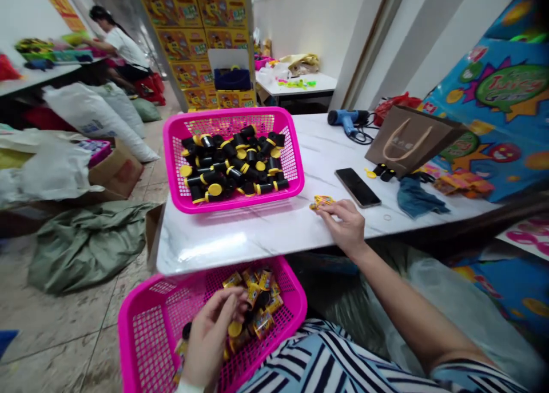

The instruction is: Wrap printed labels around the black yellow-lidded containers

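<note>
Right hand (346,224): extended over the white table (266,233); its grip is narrow, with thumb and fingertips closed on a small yellow printed bundle (323,201), which is located on the table, between the upper pink basket and the phone (358,187).

Left hand (214,330): held above the lower pink basket (126,324), fingers curled and thumb near them; whether anything is held in this grip cannot be told.

Upper pink basket (231,205): placed on the table; filled with black cylinders (227,149), yellow-capped, lying at mixed angles.

Lower pink basket: set below the table edge, beside the striped garment (326,358); partly filled with yellow-wrapped cylinders (263,324).

Right part of table: phone laid flat, screen dark; brown paper bag (397,135), tilted; blue heat gun (349,121), laid near the back; denim piece (418,197), crumpled.

Background: yellow printed boxes (178,44), stacked; one co-worker (124,44), seated.
</note>
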